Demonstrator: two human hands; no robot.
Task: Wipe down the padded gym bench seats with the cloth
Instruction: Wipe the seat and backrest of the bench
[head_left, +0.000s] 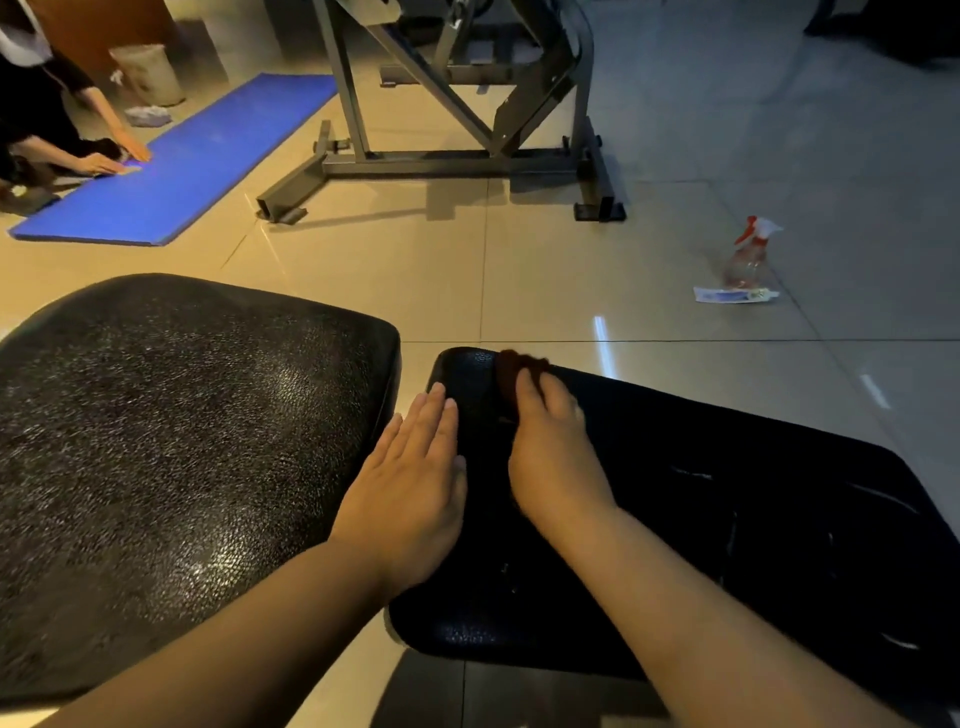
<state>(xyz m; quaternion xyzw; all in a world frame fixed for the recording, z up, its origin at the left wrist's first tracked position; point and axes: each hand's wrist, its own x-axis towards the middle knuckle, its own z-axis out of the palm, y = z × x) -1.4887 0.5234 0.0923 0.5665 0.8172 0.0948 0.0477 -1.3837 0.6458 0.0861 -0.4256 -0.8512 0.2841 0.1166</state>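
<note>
On the seat pad, our right hand clutches the cloth at the far corner, left hand flat, fingers straight, alongside; overshooting the rim, we could drop it.

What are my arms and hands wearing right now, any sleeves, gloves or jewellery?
Nothing visible. The left hand and right hand are bare, without gloves, rings or a watch, and both forearms are uncovered to the picture's edge, so no sleeves show.

Bare floor tiles stretch ahead of the right hand gripping the cloth; a spray bottle stands well off to its right. Left of the flat left hand, a larger pad stands across a narrow gap.
</note>
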